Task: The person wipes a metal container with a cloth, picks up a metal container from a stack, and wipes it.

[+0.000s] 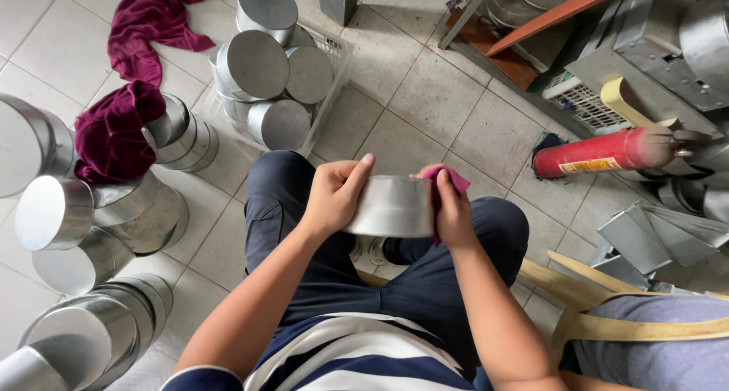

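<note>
I sit with my knees apart over a tiled floor. My left hand (334,195) grips the left end of a round shiny metal tin (391,207), which lies sideways between my hands above my lap. My right hand (453,212) presses a small pink cloth (448,178) against the tin's right end, fingers closed on the cloth.
Stacks of similar metal tins (83,224) lie on the floor at left, with dark red cloths (114,137) draped over some. A white crate (334,49) holds more tins ahead. A red fire extinguisher (600,154) lies at right by sheet-metal parts (645,235) and a shelf (531,26).
</note>
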